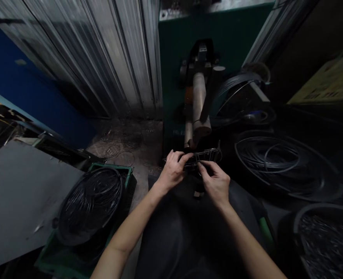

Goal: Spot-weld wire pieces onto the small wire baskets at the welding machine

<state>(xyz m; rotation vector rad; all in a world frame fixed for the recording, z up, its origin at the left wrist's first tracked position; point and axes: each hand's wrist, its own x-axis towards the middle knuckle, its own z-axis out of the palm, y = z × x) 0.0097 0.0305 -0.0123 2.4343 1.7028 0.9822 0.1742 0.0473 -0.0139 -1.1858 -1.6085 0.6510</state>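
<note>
Just below the arms of a green machine point(199, 100), a small wire rack point(207, 152) of thin metal rods is held between my two hands. My left hand point(174, 167) is closed on the rack's left end, its thumb and fingers around the rods. On the near side, my right hand point(216, 179) pinches at the middle of the rack with thumb and forefinger. Whether a separate piece of wire sits in that pinch is too dark to tell. The rack's right end sticks out past my right fingertips.
Left of me, a black basin point(91, 205) of coiled wire rests on a green crate point(127, 176). To the right are a wide black tub point(328, 186) with wire coils and a bucket point(299, 221) full of small metal pieces. A grey panel point(23, 193) stands far left.
</note>
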